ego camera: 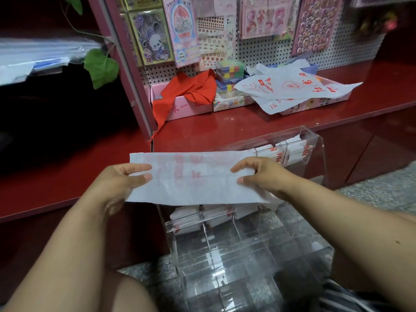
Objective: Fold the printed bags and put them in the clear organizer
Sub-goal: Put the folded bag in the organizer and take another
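I hold a white bag with faint red print (193, 179), folded into a long flat strip, in the air above the clear organizer (225, 255). My left hand (121, 179) pinches the strip's left end between thumb and fingers. My right hand (261, 174) pinches its right end the same way. The organizer stands on the floor against the red counter; folded printed bags (290, 154) fill its upper compartments, while the lower ones look bare. A loose pile of unfolded printed bags (290, 86) lies on the counter at the back right.
A red counter (225, 127) runs across the middle, with pink boxes, a red cloth (191, 91) and small coloured cases on it. Behind stands a pegboard with hanging sticker sheets (258, 16). A green leaf (101, 68) hangs at left. The floor is speckled stone.
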`<action>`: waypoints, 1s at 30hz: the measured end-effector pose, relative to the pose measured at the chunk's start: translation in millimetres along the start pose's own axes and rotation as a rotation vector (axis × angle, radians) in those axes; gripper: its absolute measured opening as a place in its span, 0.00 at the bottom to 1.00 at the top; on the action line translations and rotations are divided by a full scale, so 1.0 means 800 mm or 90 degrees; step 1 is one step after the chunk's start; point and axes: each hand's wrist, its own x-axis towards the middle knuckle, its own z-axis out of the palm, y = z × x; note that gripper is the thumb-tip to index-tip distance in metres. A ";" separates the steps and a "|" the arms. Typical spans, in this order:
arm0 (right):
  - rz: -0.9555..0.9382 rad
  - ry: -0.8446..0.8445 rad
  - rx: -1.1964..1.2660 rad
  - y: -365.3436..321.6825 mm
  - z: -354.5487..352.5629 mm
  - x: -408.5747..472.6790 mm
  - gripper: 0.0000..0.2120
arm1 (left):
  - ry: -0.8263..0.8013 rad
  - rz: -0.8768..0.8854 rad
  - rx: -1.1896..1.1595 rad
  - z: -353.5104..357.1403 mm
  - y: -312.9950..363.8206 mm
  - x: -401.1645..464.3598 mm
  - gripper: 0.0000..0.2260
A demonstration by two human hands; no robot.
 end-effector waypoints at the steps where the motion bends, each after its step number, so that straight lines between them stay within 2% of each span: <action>1: -0.001 0.009 0.003 0.001 0.001 -0.002 0.10 | -0.007 -0.011 -0.010 -0.002 0.000 -0.002 0.11; 4: -0.014 0.077 0.051 0.004 -0.005 -0.001 0.10 | -0.012 -0.029 -0.009 -0.004 0.002 -0.006 0.10; 8: -0.018 0.120 0.095 0.000 -0.014 0.001 0.14 | -0.040 -0.004 0.004 -0.012 0.002 -0.009 0.14; 15: -0.037 0.124 0.095 -0.008 -0.022 -0.002 0.21 | -0.028 0.037 0.049 -0.019 0.007 -0.019 0.17; 20: -0.055 0.110 0.038 -0.015 -0.027 -0.004 0.16 | -0.010 0.068 0.061 -0.027 0.009 -0.020 0.15; 24: -0.020 0.014 -0.079 -0.018 -0.020 -0.009 0.04 | 0.047 0.131 0.226 -0.032 0.014 -0.025 0.05; 26: 0.004 -0.069 -0.216 -0.018 -0.016 -0.017 0.08 | 0.072 0.168 0.263 -0.035 0.017 -0.028 0.04; 30: 0.037 -0.227 -0.326 -0.011 -0.002 -0.028 0.05 | 0.060 0.191 0.141 -0.028 0.032 -0.040 0.03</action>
